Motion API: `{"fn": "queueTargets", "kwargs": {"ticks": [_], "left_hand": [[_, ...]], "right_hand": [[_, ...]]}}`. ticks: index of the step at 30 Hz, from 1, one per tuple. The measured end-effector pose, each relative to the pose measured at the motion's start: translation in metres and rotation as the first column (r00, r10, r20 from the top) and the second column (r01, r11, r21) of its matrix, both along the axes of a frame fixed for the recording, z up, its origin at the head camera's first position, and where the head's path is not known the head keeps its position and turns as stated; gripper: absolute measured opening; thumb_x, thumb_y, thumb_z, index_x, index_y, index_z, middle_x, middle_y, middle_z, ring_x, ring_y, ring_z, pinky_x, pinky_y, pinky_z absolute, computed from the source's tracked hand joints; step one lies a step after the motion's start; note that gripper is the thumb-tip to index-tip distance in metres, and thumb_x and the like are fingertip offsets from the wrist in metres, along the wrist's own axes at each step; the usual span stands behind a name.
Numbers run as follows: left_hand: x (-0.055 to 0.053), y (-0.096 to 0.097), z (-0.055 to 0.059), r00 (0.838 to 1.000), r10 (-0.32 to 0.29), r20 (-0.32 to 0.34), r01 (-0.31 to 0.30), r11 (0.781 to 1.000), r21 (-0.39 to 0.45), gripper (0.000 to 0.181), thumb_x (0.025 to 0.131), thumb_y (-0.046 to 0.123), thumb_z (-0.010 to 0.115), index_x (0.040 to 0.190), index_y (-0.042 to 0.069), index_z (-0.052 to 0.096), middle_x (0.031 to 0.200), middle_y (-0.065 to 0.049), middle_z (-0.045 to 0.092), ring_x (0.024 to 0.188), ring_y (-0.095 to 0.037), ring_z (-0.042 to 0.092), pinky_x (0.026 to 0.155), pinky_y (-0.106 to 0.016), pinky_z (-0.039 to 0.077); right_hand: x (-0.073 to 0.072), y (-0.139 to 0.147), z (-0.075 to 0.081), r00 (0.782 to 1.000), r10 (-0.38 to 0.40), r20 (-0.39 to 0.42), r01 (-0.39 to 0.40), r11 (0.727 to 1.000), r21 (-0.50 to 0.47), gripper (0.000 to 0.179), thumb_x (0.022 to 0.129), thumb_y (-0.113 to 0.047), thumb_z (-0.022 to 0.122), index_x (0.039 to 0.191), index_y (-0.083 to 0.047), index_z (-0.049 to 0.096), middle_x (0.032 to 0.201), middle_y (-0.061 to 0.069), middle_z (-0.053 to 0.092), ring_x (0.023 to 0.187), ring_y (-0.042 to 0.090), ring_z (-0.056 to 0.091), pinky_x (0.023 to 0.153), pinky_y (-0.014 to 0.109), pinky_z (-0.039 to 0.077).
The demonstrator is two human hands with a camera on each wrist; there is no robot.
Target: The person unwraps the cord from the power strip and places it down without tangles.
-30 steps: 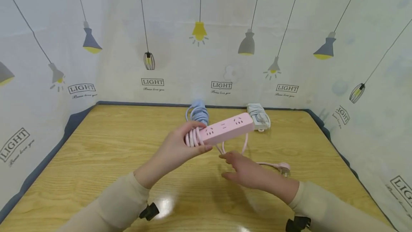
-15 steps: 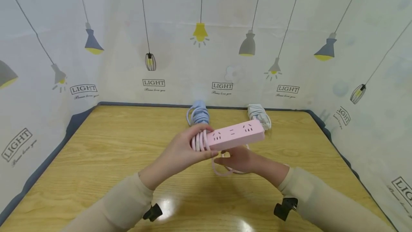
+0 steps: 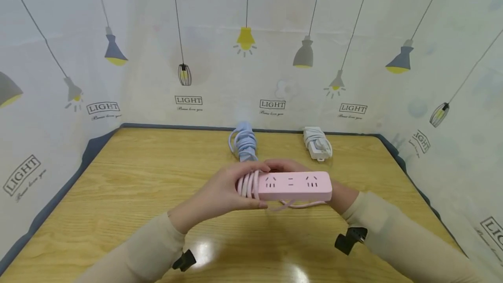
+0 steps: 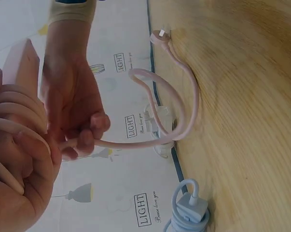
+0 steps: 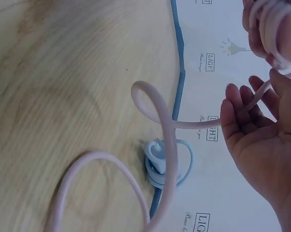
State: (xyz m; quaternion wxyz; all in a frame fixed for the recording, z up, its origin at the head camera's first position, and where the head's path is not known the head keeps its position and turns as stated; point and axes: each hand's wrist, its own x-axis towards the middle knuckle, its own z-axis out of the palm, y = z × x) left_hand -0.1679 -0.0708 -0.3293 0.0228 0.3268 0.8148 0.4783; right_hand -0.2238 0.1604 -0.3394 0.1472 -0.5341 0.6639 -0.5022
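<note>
My left hand [image 3: 224,189] grips the left end of a pink power strip [image 3: 294,186], over several turns of its pink cord [image 3: 248,184]. The socket face is turned towards me. Behind the strip is my right hand [image 5: 266,140], mostly hidden in the head view. The right wrist view shows its fingers curled round the cord [image 5: 193,124] close to the wound end. From there the free cord hangs in a loop. Its pink plug [image 4: 159,37] shows at the top of the left wrist view, by the wooden table.
At the back of the table [image 3: 157,230] lie a blue power strip [image 3: 245,141] wrapped in its cord and, to its right, a white one [image 3: 317,144], also wrapped. Behind them hangs a cloth printed with lamps [image 3: 245,38].
The right hand has moved from in front of and below the strip to behind it, taking the cord along. The strip has come lower, slightly right, and now lies nearly level.
</note>
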Motion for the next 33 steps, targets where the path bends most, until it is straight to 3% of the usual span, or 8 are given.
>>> {"fn": "queueTargets", "kwargs": {"ticks": [3,5,8,14,19,24,28,33], "left_hand": [[0.002,-0.004,0.0,1.0,-0.021,-0.009,0.021,0.998,-0.059,0.081,0.068,0.034,0.09,0.139,0.029,0.053,0.126,0.008,0.058,0.107,-0.011,0.055,0.09,-0.037,0.047],[0.003,-0.008,-0.001,1.0,-0.014,0.008,0.014,0.996,-0.092,0.093,0.067,0.038,0.09,0.147,0.03,0.044,0.129,0.004,0.057,0.107,-0.012,0.055,0.09,-0.037,0.046],[0.005,-0.014,-0.002,1.0,-0.001,0.007,0.002,0.992,-0.13,0.096,0.067,0.041,0.089,0.149,0.024,0.041,0.129,-0.001,0.056,0.106,-0.013,0.055,0.089,-0.037,0.047],[0.0,-0.023,-0.006,0.999,0.004,-0.049,-0.013,0.982,-0.19,0.069,0.071,0.04,0.087,0.129,0.016,0.058,0.112,0.006,0.062,0.096,-0.01,0.057,0.082,-0.033,0.05],[-0.008,-0.029,-0.013,0.994,0.112,-0.021,-0.114,0.981,-0.155,0.059,0.072,0.034,0.087,0.12,0.015,0.059,0.1,0.004,0.062,0.084,-0.013,0.058,0.072,-0.033,0.051],[-0.013,-0.033,-0.013,0.962,0.268,0.046,-0.263,0.96,-0.093,0.061,0.071,0.029,0.089,0.119,0.012,0.056,0.101,-0.002,0.062,0.082,-0.017,0.058,0.068,-0.033,0.051],[-0.016,-0.037,-0.009,0.934,0.341,0.102,-0.337,0.94,-0.055,0.066,0.073,0.03,0.087,0.124,0.009,0.051,0.105,-0.007,0.061,0.082,-0.019,0.058,0.066,-0.033,0.052],[-0.02,-0.046,0.002,0.888,0.382,0.255,-0.412,0.908,0.077,0.062,0.082,0.03,0.08,0.13,0.008,0.048,0.111,-0.013,0.058,0.075,-0.021,0.056,0.056,-0.031,0.051]], "right_hand": [[-0.006,0.002,0.007,0.987,-0.157,0.038,0.144,0.961,0.235,0.018,0.101,-0.012,0.049,0.113,-0.008,0.062,0.101,-0.005,0.061,0.089,0.01,0.056,0.078,0.024,0.046],[-0.009,0.004,0.01,0.977,-0.211,0.0,0.201,0.932,0.302,0.018,0.102,-0.009,0.048,0.108,0.0,0.062,0.094,0.004,0.06,0.082,0.014,0.055,0.072,0.027,0.045],[-0.011,0.006,0.014,0.966,-0.237,-0.099,0.256,0.915,0.313,0.014,0.101,-0.005,0.05,0.1,-0.001,0.063,0.088,0.009,0.058,0.079,0.017,0.052,0.071,0.031,0.044],[-0.005,0.012,0.028,0.94,-0.289,-0.183,0.335,0.885,0.324,0.007,0.098,-0.009,0.058,0.095,-0.011,0.064,0.088,-0.003,0.059,0.083,0.016,0.054,0.075,0.035,0.047],[0.003,0.016,0.04,0.89,-0.392,-0.232,0.45,0.837,0.311,0.007,0.094,-0.009,0.064,0.089,-0.014,0.063,0.081,-0.004,0.057,0.073,0.016,0.05,0.065,0.03,0.044],[0.017,0.015,0.048,0.838,-0.458,-0.297,0.53,0.813,0.242,0.011,0.097,-0.015,0.06,0.086,-0.017,0.062,0.078,-0.003,0.052,0.069,0.016,0.048,0.06,0.031,0.042],[0.023,0.011,0.048,0.791,-0.517,-0.327,0.585,0.795,0.159,0.017,0.094,-0.02,0.067,0.079,-0.018,0.06,0.076,-0.004,0.05,0.067,0.015,0.046,0.057,0.028,0.04],[0.026,0.014,0.044,0.787,-0.525,-0.324,0.592,0.791,0.154,0.016,0.087,-0.021,0.075,0.08,-0.019,0.061,0.076,-0.005,0.051,0.069,0.015,0.049,0.058,0.028,0.044]]}}
